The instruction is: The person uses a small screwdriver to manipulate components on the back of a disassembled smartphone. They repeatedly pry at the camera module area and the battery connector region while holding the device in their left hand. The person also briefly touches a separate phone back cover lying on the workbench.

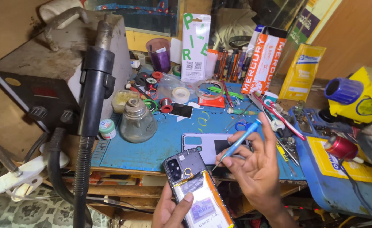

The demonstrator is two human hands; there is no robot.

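An opened smartphone with its back cover removed (196,185) is held low in the frame, just in front of the edge of the blue work mat (160,143). It is cradled from below by the left hand (171,209), whose thumb is pressed on the exposed pale battery. A thin blue-handled screwdriver (236,141) is gripped in the closed fingers of the right hand (257,169), its tip poised just beside the phone's upper edge. The phone is judged light, rigid but fragile; it is best held by its side frame, clear of the battery. A dark camera cluster and black shield plate are seen above the battery.
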